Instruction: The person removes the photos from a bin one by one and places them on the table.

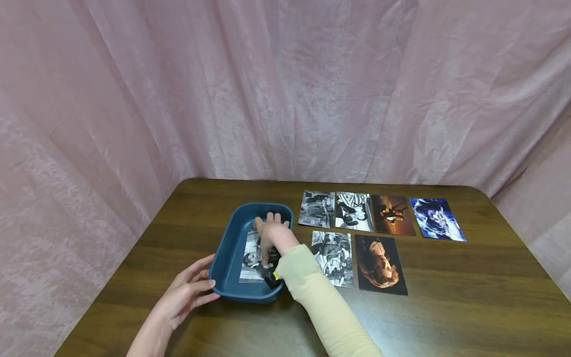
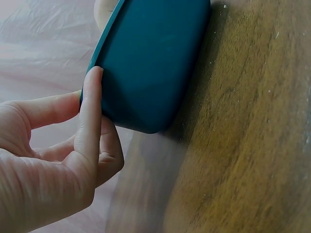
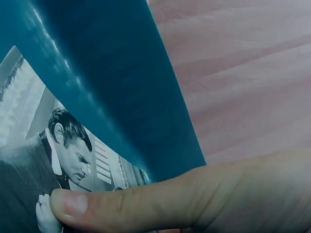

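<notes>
A blue plastic tub (image 1: 227,263) sits left of the middle of the wooden table. My left hand (image 1: 185,292) grips its near left corner, the thumb against the outer wall and other fingers at the side and rim. Inside the tub lies a black-and-white photo card (image 1: 251,263) showing people. My right hand (image 1: 273,234) reaches down into the tub over this card. In the right wrist view the thumb (image 3: 121,206) lies across the card's picture, and the other fingers are mostly hidden.
Right of the tub, photo cards lie in two rows. The back row includes a grey card (image 1: 316,209), a striped one (image 1: 354,211), an orange-brown one (image 1: 393,214) and a blue-purple one (image 1: 437,219). Nearer are a black-and-white card (image 1: 334,258) and a dark portrait card (image 1: 381,264). A pink curtain (image 1: 312,99) hangs behind.
</notes>
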Available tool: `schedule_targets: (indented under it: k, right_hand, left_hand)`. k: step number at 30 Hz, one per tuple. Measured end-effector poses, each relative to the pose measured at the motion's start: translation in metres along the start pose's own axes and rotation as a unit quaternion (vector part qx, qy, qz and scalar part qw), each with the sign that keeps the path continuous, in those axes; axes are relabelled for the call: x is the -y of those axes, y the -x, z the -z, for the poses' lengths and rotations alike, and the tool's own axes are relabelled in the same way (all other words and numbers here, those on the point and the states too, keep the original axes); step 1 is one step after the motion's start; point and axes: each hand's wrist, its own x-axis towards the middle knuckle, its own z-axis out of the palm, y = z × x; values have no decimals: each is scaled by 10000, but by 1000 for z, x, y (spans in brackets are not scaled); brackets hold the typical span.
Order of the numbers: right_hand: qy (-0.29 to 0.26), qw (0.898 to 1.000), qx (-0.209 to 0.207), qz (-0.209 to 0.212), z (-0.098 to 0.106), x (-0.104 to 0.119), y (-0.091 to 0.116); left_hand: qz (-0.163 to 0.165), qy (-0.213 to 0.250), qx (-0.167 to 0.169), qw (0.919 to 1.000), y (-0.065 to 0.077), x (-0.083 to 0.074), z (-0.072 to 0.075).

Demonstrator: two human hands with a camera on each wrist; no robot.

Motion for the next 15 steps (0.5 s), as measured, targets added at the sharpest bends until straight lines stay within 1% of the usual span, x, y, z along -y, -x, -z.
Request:
schedule_targets:
  k: [7,11,15]
  right_hand:
    - [-130,9999,-36,4,-1,0,-1]
    - [-93,9999,-29,-35,0,1,0]
    - [-79,9999,104,-107,2,3,1]
  left_hand:
    - [55,54,5,10000,1,0,1]
    - [52,67,28,10000,0,-1,1]
    - [68,85,21,9999,0,1,0]
